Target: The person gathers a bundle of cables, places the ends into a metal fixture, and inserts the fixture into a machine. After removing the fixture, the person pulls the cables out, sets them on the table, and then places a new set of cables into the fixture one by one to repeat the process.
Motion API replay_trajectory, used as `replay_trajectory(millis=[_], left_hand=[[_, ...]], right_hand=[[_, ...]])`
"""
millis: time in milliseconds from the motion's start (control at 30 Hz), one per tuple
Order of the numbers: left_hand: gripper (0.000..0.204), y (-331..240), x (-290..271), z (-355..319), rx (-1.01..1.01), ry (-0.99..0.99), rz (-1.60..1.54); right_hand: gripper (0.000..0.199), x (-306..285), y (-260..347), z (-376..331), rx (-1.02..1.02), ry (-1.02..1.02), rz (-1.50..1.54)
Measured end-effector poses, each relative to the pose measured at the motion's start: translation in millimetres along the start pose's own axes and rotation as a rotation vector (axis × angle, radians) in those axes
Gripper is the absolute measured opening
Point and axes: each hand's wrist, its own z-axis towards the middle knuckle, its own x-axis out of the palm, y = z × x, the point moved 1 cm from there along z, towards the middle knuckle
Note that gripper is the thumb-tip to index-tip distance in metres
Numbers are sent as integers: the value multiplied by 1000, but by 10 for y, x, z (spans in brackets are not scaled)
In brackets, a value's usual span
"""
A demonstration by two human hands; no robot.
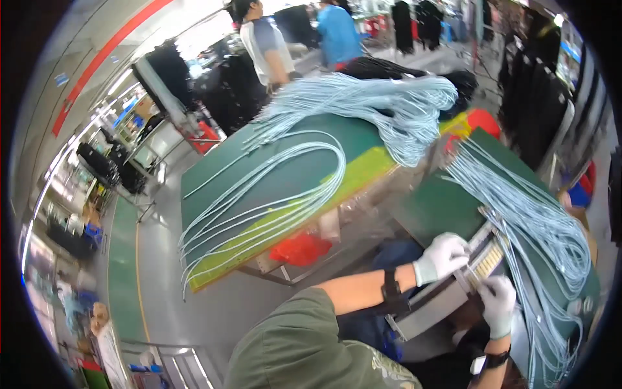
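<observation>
Both my hands wear white gloves and work at a metal fixture (431,312) on the right, with a row of small brass-coloured pieces (489,260) along it. My left hand (444,258) is at the fixture's left side, its fingers curled together near the row. Close to the row's lower end, my right hand (497,305) has its fingers pinched. What either hand holds is too small to make out. Light blue cables (528,214) lie in a thick bundle just beyond and to the right of my hands, some strands running down past my right hand.
On the left stands a green-topped table (220,178) with a yellow-green edge strip. Looped light blue cables (330,172) and a large cable heap (363,97) lie on it. A red bag (299,249) hangs below its edge. Two people stand beyond, near racks of black cables (230,84).
</observation>
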Motion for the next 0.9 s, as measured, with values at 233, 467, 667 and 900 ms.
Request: replay_trajectory(millis=[233, 467, 667, 900], left_hand=[[13, -94, -374, 93, -85, 74, 237], [18, -51, -203, 21, -98, 209, 304], [19, -54, -206, -60, -114, 208, 337], [19, -15, -223, -29, -102, 214, 353]], right_hand=[[7, -23, 45, 184, 1, -8, -8], [9, -66, 29, 48, 90, 28, -129], [6, -6, 81, 10, 3, 3, -180], [8, 19, 130, 66, 1, -6, -256]])
